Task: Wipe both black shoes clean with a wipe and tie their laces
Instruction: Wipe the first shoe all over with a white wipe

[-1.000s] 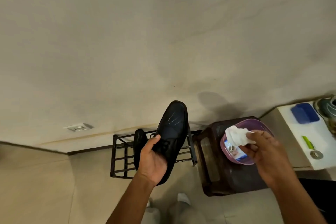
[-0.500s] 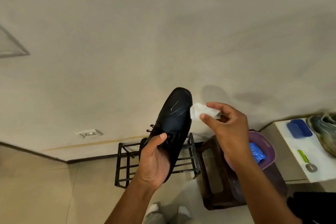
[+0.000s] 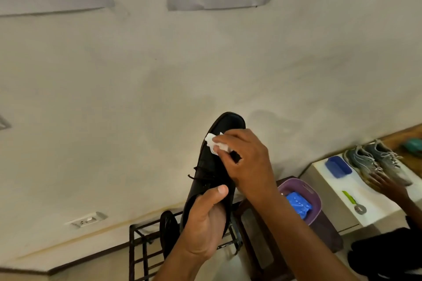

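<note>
as left hand (image 3: 205, 223) grips shoe (image 3: 212, 162), right fingers (image 3: 230, 138) press wipe (image 3: 214, 142).

The left hand (image 3: 205, 226) grips the black shoe (image 3: 212, 166) above the rack (image 3: 141, 248); the right hand (image 3: 246, 162) presses a wipe (image 3: 213, 141) near its toe.

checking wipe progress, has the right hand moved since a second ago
Yes. The right hand left the purple basket on the stool, going up and left, and now presses the wipe on the shoe near its toe.

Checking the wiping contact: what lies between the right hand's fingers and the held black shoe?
In the head view, a white wipe, pressed by the right hand onto the black shoe.
</note>
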